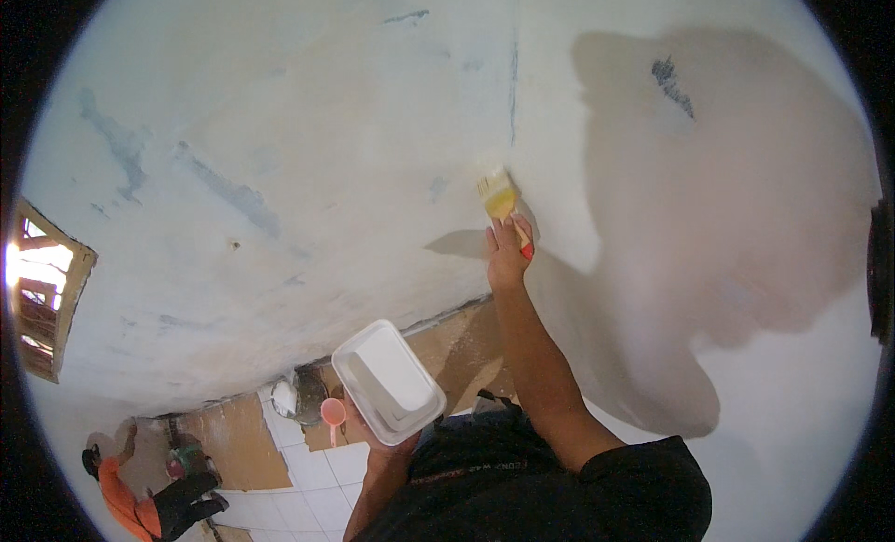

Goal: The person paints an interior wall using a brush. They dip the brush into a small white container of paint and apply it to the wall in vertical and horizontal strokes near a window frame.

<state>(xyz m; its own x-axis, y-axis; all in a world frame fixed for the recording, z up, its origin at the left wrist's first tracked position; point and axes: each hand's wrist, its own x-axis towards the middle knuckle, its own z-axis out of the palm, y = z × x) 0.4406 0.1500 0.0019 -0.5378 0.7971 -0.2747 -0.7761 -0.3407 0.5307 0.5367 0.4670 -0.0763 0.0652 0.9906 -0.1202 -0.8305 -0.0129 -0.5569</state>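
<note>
My right hand [508, 253] is closed round the handle of a flat paintbrush [502, 199], yellowish at its middle with a red handle end. The bristles touch or nearly touch the wall [354, 123] beside its inner corner; I cannot tell which. My left hand [373, 437] grips a white rectangular plastic tub [432, 402] from below and the side, its fingers partly hidden. White material, paint by its look, appears inside the tub. Beside that hand shows a pink dipper [333, 411]; whether it touches the hand I cannot tell.
Below stand a dark bucket [309, 395] and a white bag-like item [283, 397]. Cardboard [228, 439] covers part of the white tiled floor [308, 467]. At lower left, a person in orange [126, 500] reaches to the wall. A wooden-framed window [79, 281] lies far left.
</note>
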